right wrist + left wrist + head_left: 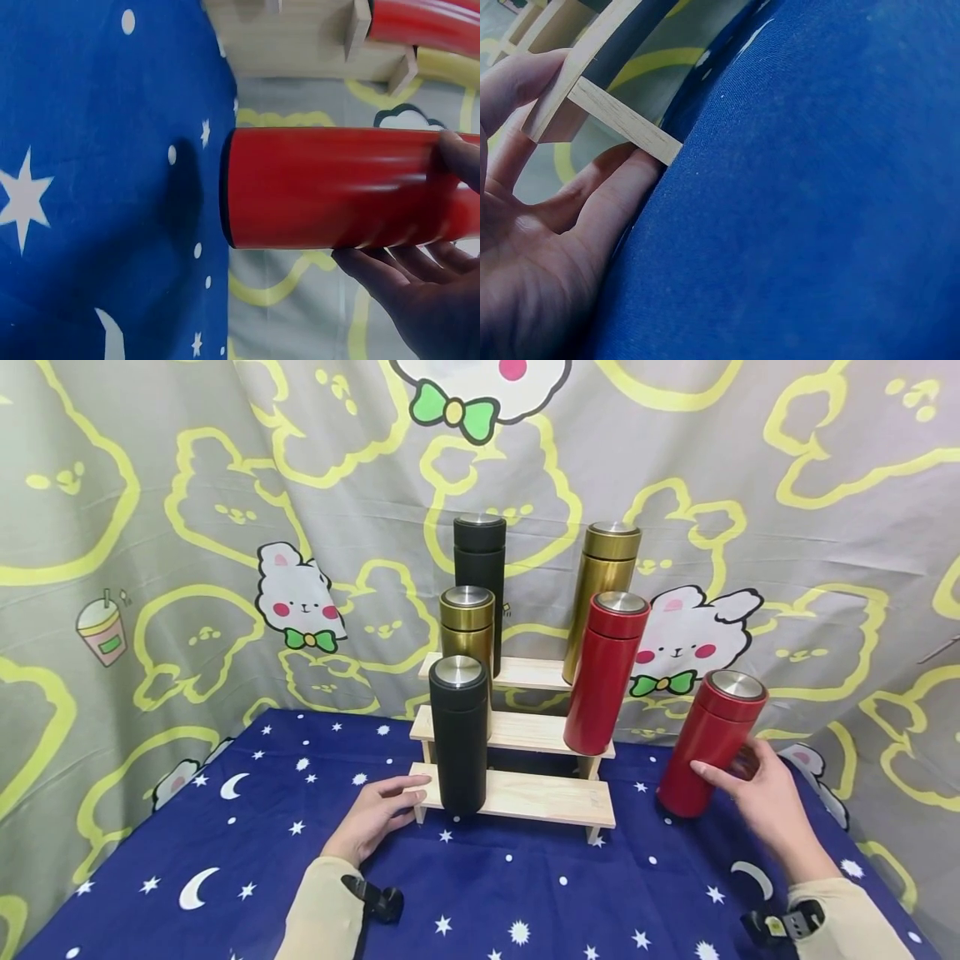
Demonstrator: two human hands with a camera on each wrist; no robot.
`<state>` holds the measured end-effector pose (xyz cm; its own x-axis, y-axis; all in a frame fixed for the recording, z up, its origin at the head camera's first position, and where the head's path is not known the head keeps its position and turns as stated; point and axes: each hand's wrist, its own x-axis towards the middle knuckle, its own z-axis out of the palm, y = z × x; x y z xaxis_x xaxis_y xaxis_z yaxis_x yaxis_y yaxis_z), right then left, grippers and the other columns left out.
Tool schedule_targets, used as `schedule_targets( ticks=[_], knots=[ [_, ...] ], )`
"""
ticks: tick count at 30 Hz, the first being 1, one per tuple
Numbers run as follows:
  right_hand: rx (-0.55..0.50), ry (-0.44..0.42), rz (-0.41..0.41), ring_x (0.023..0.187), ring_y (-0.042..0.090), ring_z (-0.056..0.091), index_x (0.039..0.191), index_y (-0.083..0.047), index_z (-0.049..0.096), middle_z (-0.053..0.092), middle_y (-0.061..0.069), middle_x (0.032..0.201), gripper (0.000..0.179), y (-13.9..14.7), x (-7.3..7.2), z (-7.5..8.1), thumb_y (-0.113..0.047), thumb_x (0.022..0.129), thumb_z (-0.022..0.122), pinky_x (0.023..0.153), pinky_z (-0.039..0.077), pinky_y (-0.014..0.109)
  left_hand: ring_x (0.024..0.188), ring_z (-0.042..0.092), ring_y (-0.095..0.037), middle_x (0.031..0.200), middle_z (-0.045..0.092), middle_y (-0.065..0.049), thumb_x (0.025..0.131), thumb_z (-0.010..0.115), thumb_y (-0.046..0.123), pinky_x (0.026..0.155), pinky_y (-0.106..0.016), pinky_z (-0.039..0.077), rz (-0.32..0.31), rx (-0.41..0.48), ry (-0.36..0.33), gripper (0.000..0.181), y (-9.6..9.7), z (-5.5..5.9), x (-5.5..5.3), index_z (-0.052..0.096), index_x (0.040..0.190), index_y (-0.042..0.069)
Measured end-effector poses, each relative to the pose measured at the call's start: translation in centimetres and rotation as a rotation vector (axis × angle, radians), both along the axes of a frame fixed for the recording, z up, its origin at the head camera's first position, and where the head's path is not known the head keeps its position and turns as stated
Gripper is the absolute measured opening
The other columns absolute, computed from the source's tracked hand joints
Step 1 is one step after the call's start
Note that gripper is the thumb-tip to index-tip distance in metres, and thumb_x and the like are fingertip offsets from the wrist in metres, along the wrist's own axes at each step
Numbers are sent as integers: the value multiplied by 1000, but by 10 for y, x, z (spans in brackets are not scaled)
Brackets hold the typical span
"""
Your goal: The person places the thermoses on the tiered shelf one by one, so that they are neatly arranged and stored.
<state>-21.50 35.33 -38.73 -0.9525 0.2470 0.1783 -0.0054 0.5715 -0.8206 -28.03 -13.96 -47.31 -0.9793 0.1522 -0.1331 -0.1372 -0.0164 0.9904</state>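
My right hand (772, 793) grips a red thermos bottle (708, 743) low on its body, thumb on the near side and fingers round the far side. The bottle leans a little to the right, its base close over the blue cloth beside the stand. In the right wrist view the same red bottle (330, 187) shows its dark base rim. My left hand (378, 814) holds the left end of the lowest shelf of a three-step wooden stand (551, 793). In the left wrist view, one finger lies over the shelf end and lower fingertips meet the wooden leg (626, 120).
On the stand are a black bottle (459, 743) at the front, a gold bottle (467, 618) and a red bottle (607, 677) in the middle, and a black bottle (480, 547) and a gold bottle (600, 593) on top. A patterned curtain (202, 518) hangs behind.
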Motion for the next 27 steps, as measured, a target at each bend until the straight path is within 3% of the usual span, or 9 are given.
schedule_targets(
  ticks=[4, 6, 8, 12, 21, 27],
  knots=[
    [34, 12, 14, 122, 50, 48, 149, 4, 28, 44, 29, 139, 85, -3, 5, 4, -37, 90, 72, 88, 53, 48, 107, 59, -26, 131, 56, -15, 86, 77, 13, 93, -46, 50, 3, 0, -1, 33, 0, 0, 0, 71, 118, 3],
    [46, 17, 20, 121, 50, 48, 149, 3, 29, 45, 29, 138, 85, -5, 7, 6, -38, 89, 73, 83, 56, 36, 108, 59, -26, 131, 57, -15, 86, 76, 13, 93, -46, 50, 3, 4, -1, 33, 0, 0, 0, 71, 118, 3],
    [50, 17, 25, 121, 48, 49, 149, 3, 29, 47, 28, 137, 86, -7, 10, 7, -39, 89, 73, 76, 53, 21, 109, 59, -26, 131, 57, -15, 86, 77, 13, 93, -46, 50, 4, 3, 1, 34, 0, 0, 0, 71, 118, 3],
    [43, 23, 44, 120, 44, 49, 149, 3, 30, 49, 28, 135, 86, -13, 14, 8, -39, 88, 74, 72, 45, 13, 110, 58, -27, 131, 56, -16, 87, 76, 14, 94, -46, 50, 6, -9, 7, 34, 1, 0, 0, 71, 118, 2],
    [73, 29, 74, 120, 45, 50, 150, 0, 33, 50, 26, 135, 85, -24, 23, 15, -38, 87, 75, 77, 46, 23, 108, 60, -27, 131, 56, -16, 86, 77, 14, 93, -46, 50, 10, -10, 1, 34, 0, -1, 2, 71, 118, 3],
    [67, 32, 91, 120, 45, 49, 150, -1, 34, 49, 24, 136, 83, -32, 28, 21, -37, 87, 75, 87, 50, 48, 108, 59, -27, 131, 57, -16, 86, 77, 15, 93, -46, 51, 6, -11, 6, 35, -1, -2, 1, 71, 118, 2]
  ],
)
